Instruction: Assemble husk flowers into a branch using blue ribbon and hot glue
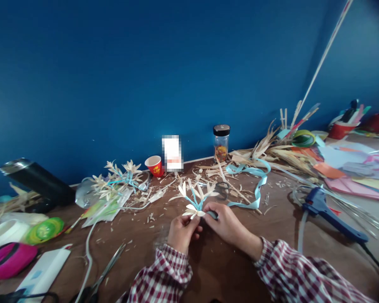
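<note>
A handmade flower sprig [197,197], with pale straw-coloured petals and stems wrapped in light blue, stands upright between my hands. My left hand [182,231] is closed, pinching it from below by the lowest bloom. My right hand [225,223] is closed too, its fingertips at the blue stem and the lowest petals. A dark, rounded object [212,214] shows between the right fingers; its kind is unclear. Just behind the sprig lie dark-handled scissors [222,189], partly hidden. A light blue ribbon [258,191] curls on the table to the right.
Finished-looking flowers [123,179], a red paper cup [154,166] and a lidded jar [221,143] stand near the wall. A blue glue gun [328,214] lies right, metal scissors [109,265] front left. A white cable [89,248] crosses the left side. Dried husks [271,155] and scraps litter the back.
</note>
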`<act>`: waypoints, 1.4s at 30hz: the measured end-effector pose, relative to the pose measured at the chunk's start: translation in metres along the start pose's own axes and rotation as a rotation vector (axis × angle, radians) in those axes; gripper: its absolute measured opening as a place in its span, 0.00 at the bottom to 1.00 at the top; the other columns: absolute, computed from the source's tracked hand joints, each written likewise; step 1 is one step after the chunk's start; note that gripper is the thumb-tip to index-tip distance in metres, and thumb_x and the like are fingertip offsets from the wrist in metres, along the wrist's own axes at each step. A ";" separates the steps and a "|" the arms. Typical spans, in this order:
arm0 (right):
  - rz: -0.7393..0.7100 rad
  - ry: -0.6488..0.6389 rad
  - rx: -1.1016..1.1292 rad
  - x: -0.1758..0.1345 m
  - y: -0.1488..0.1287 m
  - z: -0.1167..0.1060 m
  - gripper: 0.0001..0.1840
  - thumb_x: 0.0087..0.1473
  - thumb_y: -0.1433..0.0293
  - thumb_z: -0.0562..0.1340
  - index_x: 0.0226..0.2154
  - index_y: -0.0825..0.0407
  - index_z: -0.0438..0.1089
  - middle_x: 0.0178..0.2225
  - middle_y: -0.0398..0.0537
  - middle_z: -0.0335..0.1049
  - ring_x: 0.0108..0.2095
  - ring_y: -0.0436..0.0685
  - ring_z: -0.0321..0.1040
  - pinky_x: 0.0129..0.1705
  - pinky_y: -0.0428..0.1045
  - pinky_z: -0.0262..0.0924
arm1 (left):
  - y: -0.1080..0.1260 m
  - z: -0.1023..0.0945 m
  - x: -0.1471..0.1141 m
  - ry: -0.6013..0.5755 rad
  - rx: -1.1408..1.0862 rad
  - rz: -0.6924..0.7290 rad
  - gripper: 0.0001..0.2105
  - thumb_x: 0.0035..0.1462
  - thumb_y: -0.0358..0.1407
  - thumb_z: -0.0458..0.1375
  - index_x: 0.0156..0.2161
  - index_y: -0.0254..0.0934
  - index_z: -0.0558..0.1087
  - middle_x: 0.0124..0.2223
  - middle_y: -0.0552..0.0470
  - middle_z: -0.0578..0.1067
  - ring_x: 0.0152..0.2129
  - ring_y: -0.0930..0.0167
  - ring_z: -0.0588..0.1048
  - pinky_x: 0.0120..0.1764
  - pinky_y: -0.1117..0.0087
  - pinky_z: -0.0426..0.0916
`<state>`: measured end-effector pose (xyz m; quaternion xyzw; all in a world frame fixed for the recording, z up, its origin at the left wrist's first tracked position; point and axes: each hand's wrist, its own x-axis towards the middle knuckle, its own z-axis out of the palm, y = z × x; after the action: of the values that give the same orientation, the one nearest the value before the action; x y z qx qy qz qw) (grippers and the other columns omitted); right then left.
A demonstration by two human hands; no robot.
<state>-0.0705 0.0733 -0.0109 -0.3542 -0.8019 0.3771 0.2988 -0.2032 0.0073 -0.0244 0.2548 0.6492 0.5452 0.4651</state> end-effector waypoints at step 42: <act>0.038 -0.135 0.335 -0.026 -0.032 -0.117 0.14 0.55 0.61 0.56 0.38 0.49 0.72 0.43 0.51 0.72 0.42 0.58 0.70 0.41 0.54 0.67 | 0.018 -0.003 -0.003 0.031 -0.545 -0.087 0.06 0.48 0.24 0.60 0.34 0.32 0.70 0.28 0.50 0.76 0.13 0.84 0.65 0.14 0.85 0.59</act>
<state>0.0206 0.0842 0.0732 -0.2885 -0.7393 0.5339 0.2918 -0.2077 0.0083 -0.0064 0.0836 0.4960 0.6831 0.5296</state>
